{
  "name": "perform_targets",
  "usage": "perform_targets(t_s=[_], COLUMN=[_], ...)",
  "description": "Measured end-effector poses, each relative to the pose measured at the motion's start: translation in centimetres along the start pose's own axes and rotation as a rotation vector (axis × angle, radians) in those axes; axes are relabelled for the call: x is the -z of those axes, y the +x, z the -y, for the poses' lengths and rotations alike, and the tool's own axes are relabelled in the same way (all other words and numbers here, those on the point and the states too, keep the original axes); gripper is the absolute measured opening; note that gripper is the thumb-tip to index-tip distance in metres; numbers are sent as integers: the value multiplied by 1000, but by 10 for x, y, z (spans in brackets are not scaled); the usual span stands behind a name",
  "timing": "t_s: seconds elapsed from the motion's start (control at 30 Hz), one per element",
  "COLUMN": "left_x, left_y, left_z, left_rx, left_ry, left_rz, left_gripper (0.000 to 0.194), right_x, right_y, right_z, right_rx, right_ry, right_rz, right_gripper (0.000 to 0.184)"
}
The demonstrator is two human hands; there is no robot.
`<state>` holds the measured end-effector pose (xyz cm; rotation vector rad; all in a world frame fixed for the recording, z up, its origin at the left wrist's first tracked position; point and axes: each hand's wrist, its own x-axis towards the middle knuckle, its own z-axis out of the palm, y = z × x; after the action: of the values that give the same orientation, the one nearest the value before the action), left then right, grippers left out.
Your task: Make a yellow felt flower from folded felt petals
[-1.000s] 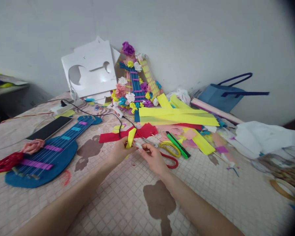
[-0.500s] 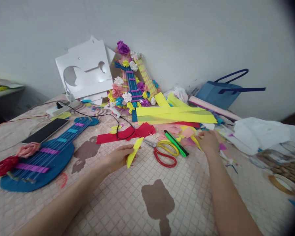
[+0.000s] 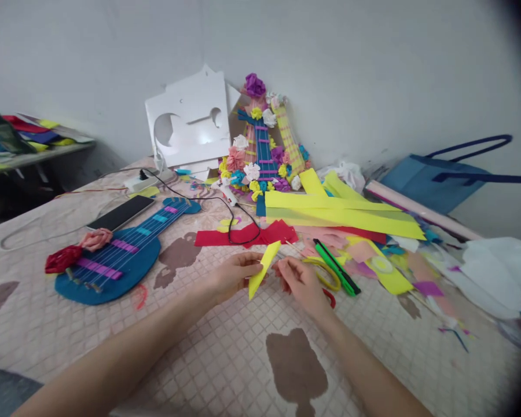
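Note:
My left hand (image 3: 237, 274) is closed on a small folded strip of yellow crepe paper (image 3: 264, 271), pinched between thumb and fingers and tilted. Close to the right of the strip is my right hand (image 3: 301, 286), its fingertips drawn together; whether something small is in them I cannot make out. Scissors with yellow and red handles (image 3: 333, 280) lie partly hidden behind my right hand. Beside them rests a green box cutter (image 3: 336, 267). Red crepe paper (image 3: 217, 238) lies beyond my hands, with a black cord across it.
Long yellow paper strips (image 3: 342, 208) and coloured scraps (image 3: 393, 272) spread to the right. On the left are a blue toy guitar (image 3: 134, 260) and a black phone (image 3: 121, 213). A glue gun (image 3: 226, 191), flowered guitars (image 3: 264, 145) and a blue bag (image 3: 438, 182) stand behind.
My right hand has come left from the scraps to beside the yellow strip, now covering part of the scissors. The left hand still holds the strip. The view has turned left.

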<state>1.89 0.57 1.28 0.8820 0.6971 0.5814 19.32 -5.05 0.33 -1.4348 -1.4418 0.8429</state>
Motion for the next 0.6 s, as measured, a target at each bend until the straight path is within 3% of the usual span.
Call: perform_targets(t_s=[0.17,0.27,0.43,0.6], left_x=[0,1,2,1], left_y=[2,1,3,6], left_z=[3,5,7,7], left_rx=[-27,-10,116,168], left_ry=[11,-49,-225,-313], left_rz=[-10,50,171,151], left_gripper=[29,28,23,12], right_x=[-14,-14,-15,-15], right_y=[0,1,0,0], right_z=[-2,-5,-7,-9], right_rx=[-61,-86,-92,-118], right_ry=[200,281,398,550], right_rz=[39,56,80,31], right_gripper=[33,32,30,27])
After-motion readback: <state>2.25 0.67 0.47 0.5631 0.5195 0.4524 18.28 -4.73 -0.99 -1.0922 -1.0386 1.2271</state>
